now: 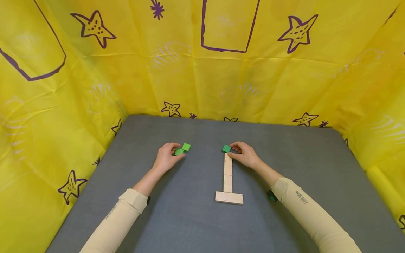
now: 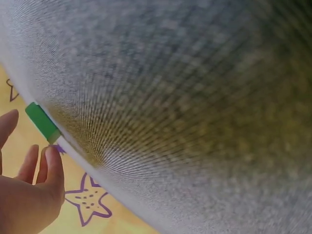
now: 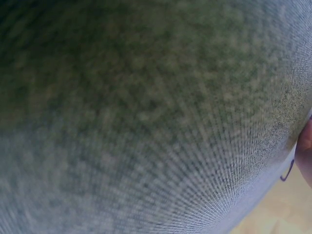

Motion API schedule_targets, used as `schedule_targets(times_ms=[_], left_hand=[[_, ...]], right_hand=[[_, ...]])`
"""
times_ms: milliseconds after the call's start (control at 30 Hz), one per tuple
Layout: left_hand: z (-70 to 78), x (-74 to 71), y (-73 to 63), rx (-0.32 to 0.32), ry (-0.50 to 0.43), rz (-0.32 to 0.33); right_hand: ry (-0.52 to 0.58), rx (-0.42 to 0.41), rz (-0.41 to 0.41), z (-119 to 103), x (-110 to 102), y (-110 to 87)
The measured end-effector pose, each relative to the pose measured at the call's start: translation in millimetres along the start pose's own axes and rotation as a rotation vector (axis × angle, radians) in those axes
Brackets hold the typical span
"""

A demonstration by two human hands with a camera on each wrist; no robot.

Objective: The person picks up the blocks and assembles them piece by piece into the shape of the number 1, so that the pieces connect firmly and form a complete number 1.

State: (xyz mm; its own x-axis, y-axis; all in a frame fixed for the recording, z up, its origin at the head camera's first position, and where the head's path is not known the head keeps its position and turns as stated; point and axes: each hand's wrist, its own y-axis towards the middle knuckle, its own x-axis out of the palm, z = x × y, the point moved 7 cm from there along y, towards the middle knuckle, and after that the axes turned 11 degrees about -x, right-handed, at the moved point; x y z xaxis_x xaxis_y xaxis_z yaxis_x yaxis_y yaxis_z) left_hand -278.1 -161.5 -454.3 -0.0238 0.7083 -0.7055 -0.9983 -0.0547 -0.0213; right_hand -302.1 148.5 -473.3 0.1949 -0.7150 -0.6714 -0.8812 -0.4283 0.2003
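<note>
In the head view, two light green blocks lie corner to corner on the grey table: a nearer block point(image 1: 179, 151) and a farther block point(image 1: 186, 147). My left hand point(image 1: 165, 157) is around the nearer one, thumb and fingers spread apart. In the left wrist view, a green block point(image 2: 42, 122) shows just past the fingertips. With thumb and fingers, my right hand point(image 1: 246, 154) holds a dark green block point(image 1: 226, 148) at the far end of a line of wooden planks. Two planks, a far plank point(image 1: 228, 163) and a middle plank point(image 1: 227, 183), run toward a crosswise plank point(image 1: 229, 198).
The grey table point(image 1: 183, 218) has its far edge along a yellow cloth point(image 1: 202, 80) printed with purple starfish, which also hangs at both sides. The right wrist view is mostly blurred table surface, with a bit of the right hand point(image 3: 305, 151) at its edge.
</note>
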Motion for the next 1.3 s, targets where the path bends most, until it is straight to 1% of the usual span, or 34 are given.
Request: schedule_targets(times_ms=[367,533,800,1133,1300], left_hand=[[-3.5,-1.6,1.9,-0.021,0.039,0.003],[-4.9,-2.0,1.5,-0.045,0.055,-0.003],[-5.6,-1.0,0.7,-0.063,0.039,-0.015],[-9.0,-0.3,0.8,-0.082,0.028,-0.013],[-8.7,-1.2,-0.5,-0.075,0.016,-0.006]], right_hand=[[-0.005,0.002,0.002,0.6,-0.4,0.7],[0.003,-0.006,0.005,-2.8,-1.0,-0.5],[-0.007,-0.013,-0.002,-2.1,-1.5,-0.2],[-0.004,-0.023,0.004,-2.5,-1.0,-0.2],[-0.004,-0.022,0.002,-2.1,-0.7,-0.4]])
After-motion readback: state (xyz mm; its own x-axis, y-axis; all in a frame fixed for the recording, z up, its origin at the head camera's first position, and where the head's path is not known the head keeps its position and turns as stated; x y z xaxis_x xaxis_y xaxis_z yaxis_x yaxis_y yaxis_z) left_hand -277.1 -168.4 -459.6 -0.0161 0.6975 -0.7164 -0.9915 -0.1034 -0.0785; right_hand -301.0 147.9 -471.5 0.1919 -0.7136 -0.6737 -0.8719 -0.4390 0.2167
